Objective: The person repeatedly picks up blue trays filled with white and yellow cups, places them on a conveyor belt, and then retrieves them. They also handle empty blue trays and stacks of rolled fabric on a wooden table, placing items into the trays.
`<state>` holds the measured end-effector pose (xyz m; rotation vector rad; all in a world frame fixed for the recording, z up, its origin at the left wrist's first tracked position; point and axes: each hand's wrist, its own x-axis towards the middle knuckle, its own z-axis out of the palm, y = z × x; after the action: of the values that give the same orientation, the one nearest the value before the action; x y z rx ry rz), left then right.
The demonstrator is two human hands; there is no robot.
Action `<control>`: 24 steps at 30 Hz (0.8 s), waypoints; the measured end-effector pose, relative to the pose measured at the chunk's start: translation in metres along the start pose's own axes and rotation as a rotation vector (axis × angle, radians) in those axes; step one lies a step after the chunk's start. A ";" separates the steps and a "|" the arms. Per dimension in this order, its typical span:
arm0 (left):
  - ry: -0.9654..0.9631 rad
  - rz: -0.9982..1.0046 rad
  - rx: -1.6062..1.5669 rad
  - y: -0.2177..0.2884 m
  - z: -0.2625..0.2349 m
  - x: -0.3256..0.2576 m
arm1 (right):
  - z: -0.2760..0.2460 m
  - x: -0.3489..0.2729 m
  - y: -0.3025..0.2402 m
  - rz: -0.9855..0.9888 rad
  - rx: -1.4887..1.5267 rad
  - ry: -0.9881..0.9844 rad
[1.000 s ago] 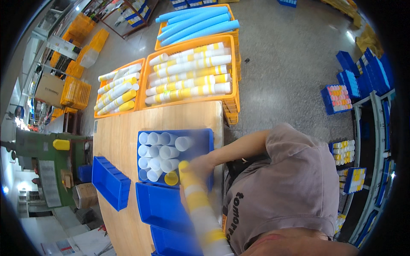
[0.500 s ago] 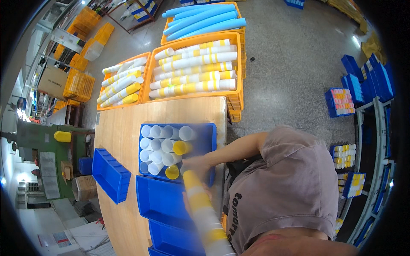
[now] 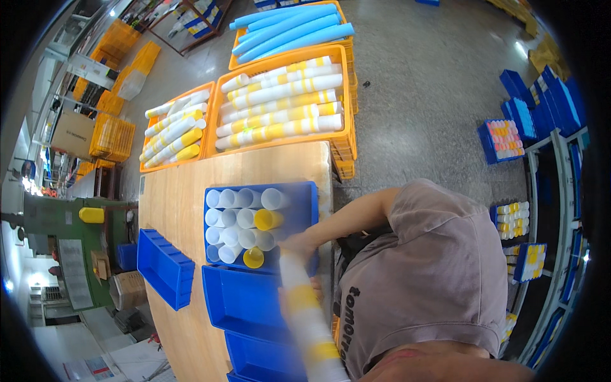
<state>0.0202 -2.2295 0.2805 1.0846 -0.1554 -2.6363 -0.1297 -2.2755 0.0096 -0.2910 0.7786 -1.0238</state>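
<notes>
A long stack of nested white and yellow cups slants up from the lower edge to the blue tray. My left hand is closed round it, mostly hidden behind the cups. At the stack's upper end my right hand, blurred by motion, has its fingers closed at the topmost cup. Inside the tray, beside this hand, several white cups stand in rows with their mouths up. Two yellow cups are among them: one further back, the other by the near rim.
Blue bins line the table below the tray, and another blue bin sits to the left. Orange crates of stacked cups adjoin the table's far edge. Behind them lie long blue stacks. A rack with filled blue trays stands at right.
Another white cup now stands in the tray near my right hand. The stack's upper end, yellow before, now shows white. My right hand has shifted slightly right, and the view has moved a little.
</notes>
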 end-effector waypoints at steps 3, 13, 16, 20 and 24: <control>-0.024 -0.006 -0.035 0.003 -0.002 -0.009 | 0.013 -0.011 -0.013 0.096 0.080 -0.043; -0.096 0.055 0.069 -0.021 -0.006 0.076 | 0.046 -0.181 -0.062 -0.139 0.075 -0.190; -0.059 0.171 0.213 -0.062 -0.002 0.137 | 0.060 -0.232 -0.063 -0.156 0.203 0.170; 0.117 0.459 0.413 -0.127 0.010 0.211 | 0.050 -0.279 -0.075 -0.302 0.382 0.266; 0.557 1.001 0.876 -0.189 0.022 0.280 | 0.008 -0.310 -0.081 -0.360 0.403 0.162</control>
<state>-0.2264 -2.1337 0.0687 1.3938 -1.3800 -1.2802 -0.2653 -2.0544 0.1979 0.0024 0.6572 -1.5309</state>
